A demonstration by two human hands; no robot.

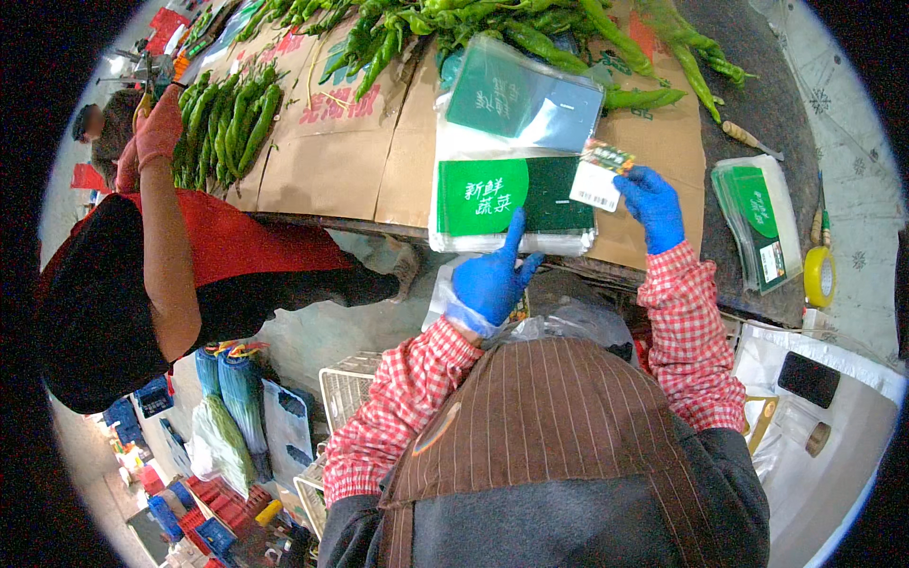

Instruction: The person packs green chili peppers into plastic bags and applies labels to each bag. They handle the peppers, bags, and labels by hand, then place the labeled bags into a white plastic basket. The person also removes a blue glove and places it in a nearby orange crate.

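My right hand (650, 206), in a blue glove, pinches a printed label (598, 176) by its right edge. The label has a colourful top strip and a white part with a barcode. It overlaps the right side of a stack of green printed plastic bags (490, 188) on the cardboard. My left hand (490, 284), also blue-gloved, is at the near edge of this stack. Its index finger points onto the top bag, thumb apart, with nothing held. Behind the stack lie more printed plastic bags (525, 92), partly under green peppers (540, 42).
Bags with a label (753, 220), a wooden-handled tool (753, 140) and yellow tape (819, 277) are at right. A co-worker's gloved hands (158, 128) are by a row of peppers (227, 124) at left. A phone (808, 380) and jar (802, 426) lie at lower right.
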